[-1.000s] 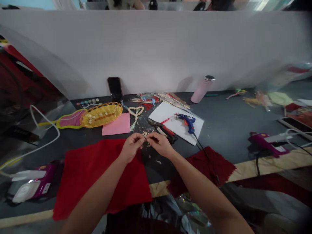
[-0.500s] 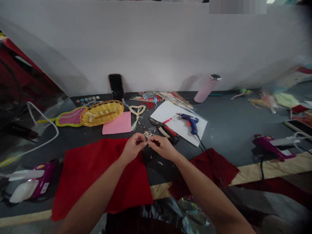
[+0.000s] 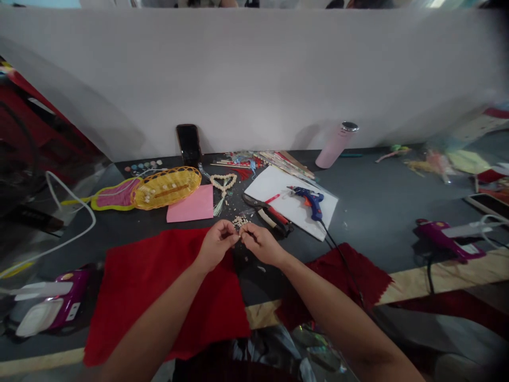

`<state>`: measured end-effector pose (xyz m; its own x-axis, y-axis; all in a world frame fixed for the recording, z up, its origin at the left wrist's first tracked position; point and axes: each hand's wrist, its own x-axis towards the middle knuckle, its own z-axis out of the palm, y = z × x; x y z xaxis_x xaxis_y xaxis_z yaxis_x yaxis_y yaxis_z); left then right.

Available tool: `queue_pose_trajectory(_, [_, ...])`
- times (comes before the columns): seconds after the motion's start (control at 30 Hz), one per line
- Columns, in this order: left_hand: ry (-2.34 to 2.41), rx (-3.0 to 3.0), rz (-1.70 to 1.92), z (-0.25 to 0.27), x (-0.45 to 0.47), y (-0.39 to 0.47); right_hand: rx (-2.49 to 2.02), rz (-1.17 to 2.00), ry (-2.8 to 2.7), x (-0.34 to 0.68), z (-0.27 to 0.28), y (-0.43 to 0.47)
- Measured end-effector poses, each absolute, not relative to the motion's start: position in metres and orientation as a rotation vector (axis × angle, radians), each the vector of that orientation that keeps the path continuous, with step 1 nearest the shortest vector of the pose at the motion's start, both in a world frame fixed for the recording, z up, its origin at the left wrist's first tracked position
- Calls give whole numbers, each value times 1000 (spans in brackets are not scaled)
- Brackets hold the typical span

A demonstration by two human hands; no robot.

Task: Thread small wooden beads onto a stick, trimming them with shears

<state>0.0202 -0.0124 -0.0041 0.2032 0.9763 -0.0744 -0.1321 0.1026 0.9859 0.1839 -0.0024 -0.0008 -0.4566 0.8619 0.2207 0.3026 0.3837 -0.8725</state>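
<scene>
My left hand and my right hand meet fingertip to fingertip over the table. Each is closed in a pinch; what lies between the fingers is too small to make out. Just beyond the fingertips is a heap of small pale pieces. Under my left hand and forearm spreads a red cloth. A heart-shaped loop of pale beads with a light tassel lies behind the heap. Pliers with red-and-white handles rest to the right of it.
A blue glue gun lies on white paper. Leftward are a yellow woven basket and pink paper. A phone and a pink bottle stand by the wall. Purple devices sit at both sides.
My hands stay together in nearly the same place, with the fingers shifted slightly. The camera view has tilted a little. Nothing else has visibly moved.
</scene>
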Motion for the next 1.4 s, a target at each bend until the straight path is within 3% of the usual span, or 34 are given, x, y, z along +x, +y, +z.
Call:
queue_pose_trajectory(0.37, [920,942,1093,-4,20,-10,-898,1006,-1857,188,-1,2])
queue_pose_trajectory(0.6, [966,890,1031,-1,19,-12,-1027,1162,-1738,191,-2,5])
queue_pose_trajectory(0.9, [1009,912,886,-5,20,-12,-892,837,-1974,184,-7,1])
queue_pose_trajectory(1.2, [828,755,955,0,16,-5,-1530,119,-2025,226,-10,18])
queue_pose_trajectory(1.4, [779,720,955,-6,12,-3,-1611,-26,-2178,232,-16,24])
